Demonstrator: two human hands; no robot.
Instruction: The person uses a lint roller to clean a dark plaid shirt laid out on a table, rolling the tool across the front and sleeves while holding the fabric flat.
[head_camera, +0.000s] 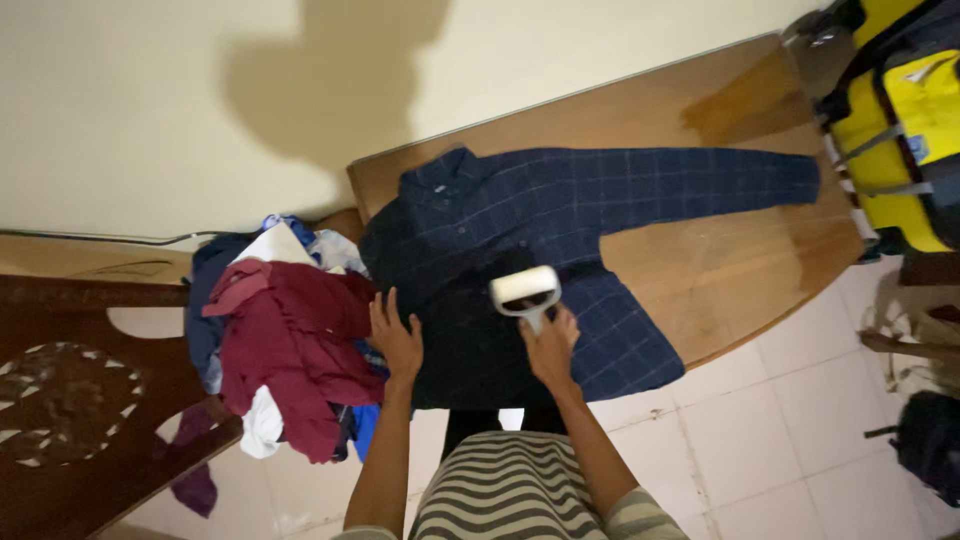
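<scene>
Wooden boards of a low table (745, 250), set against a pale wall on a tiled floor, carry a dark blue checked shirt (560, 215) laid flat with one sleeve stretched out toward a yellow bag (900, 140). On its lower half the right hand (551, 345) is wrapped around the handle of a white handheld iron (524, 289), while the left hand (396, 338) lies spread and flat on the cloth beside it. Soft, limp and light, the shirt would likely bunch unless pinned by hem or collar; a pile of maroon and white clothes (285, 345) sits just left on a dark carved chair (70, 390).
</scene>
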